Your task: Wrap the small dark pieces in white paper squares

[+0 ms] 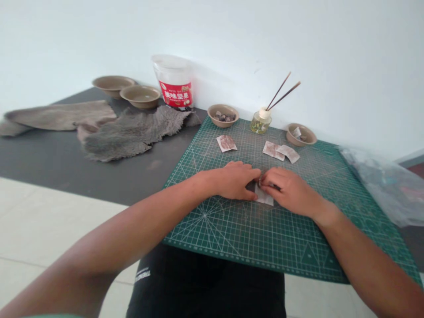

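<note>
A small white packet (265, 197) lies on the green cutting mat (232, 229) between my two hands. My left hand (237, 180) has its thumb and fingertips at the packet's left side, fingers bent and thumb apart. At its upper edge, my right hand (286, 185) pinches something small and dark, too hidden to name. Behind the hands are a brown-stained packet (227, 143) and two overlapping ones (273, 150). A bowl of dark lumps (223, 123) stands at the mat's back left, and a bowl with small white packets (309, 138) at the back right.
A glass bottle with two sticks (260, 123) stands between the bowls. Further left are a lidded tub (175, 84), two stacked-edge bowls (142, 101) and grey-brown cloths (122, 137) on the dark table (109, 176). A clear plastic bag (384, 185) lies at the right.
</note>
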The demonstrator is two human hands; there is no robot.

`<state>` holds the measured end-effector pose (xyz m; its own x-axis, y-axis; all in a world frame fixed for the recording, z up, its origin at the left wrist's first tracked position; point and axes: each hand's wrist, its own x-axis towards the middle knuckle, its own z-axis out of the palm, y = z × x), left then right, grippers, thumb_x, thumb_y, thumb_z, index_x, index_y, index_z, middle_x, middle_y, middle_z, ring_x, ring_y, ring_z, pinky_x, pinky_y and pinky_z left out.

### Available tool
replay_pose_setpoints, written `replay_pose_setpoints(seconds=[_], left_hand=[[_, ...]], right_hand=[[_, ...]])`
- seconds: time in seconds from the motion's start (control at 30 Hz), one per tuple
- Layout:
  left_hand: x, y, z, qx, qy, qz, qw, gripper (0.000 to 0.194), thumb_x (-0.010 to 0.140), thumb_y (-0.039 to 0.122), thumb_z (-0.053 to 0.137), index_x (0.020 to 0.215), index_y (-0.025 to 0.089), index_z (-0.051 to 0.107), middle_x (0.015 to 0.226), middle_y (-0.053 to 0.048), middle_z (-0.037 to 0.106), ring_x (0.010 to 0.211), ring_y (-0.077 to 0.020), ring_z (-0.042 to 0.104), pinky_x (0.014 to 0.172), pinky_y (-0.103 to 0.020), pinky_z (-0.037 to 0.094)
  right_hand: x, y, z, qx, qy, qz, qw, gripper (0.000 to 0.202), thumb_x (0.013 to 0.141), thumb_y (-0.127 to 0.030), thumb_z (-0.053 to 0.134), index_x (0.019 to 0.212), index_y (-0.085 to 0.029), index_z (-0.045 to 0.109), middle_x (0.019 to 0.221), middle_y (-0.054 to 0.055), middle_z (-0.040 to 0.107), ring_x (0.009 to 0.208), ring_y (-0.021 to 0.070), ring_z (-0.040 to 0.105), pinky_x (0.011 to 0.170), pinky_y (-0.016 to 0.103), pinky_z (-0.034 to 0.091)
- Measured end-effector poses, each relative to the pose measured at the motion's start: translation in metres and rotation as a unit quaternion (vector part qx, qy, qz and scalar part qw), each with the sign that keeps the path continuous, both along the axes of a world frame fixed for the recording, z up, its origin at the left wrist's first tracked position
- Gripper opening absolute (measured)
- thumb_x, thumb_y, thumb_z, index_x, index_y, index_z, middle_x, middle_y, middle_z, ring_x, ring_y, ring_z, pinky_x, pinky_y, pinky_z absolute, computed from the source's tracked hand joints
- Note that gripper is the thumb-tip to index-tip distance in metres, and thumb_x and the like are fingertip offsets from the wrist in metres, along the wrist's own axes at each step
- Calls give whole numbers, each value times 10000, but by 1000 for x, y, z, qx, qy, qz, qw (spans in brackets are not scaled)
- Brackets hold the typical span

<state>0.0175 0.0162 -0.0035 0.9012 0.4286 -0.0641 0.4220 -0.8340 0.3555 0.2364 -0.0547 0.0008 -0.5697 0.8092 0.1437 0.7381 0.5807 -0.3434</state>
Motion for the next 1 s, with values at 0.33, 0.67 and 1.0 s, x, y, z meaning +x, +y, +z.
replay_pose_setpoints(seconds=[0.33,0.67,1.0], left_hand=[[0,0,1,-8,1,1,1000,363,859,504,644,1070,224,551,1015,-53,610,935,-249,554,825,-351,390],[1,1,0,-4,3,0,1000,368,861,505,648,1077,223,550,1007,-48,612,925,-243,553,816,-341,388],[2,1,-1,-4,4,7,1000,364,858,514,651,1054,224,552,990,-45,609,904,-236,548,798,-335,395]], right_hand=[[3,-1,4,-19,-31,-34,999,139,973,-236,555,854,-206,619,871,46,650,828,197,612,758,344,461],[3,-2,1,-26,4,-48,999,103,946,-208,590,852,-208,632,883,30,643,836,185,601,770,334,461],[2,0,3,7,-42,-38,998,107,954,-203,574,863,-199,630,877,47,653,861,205,607,789,345,454]])
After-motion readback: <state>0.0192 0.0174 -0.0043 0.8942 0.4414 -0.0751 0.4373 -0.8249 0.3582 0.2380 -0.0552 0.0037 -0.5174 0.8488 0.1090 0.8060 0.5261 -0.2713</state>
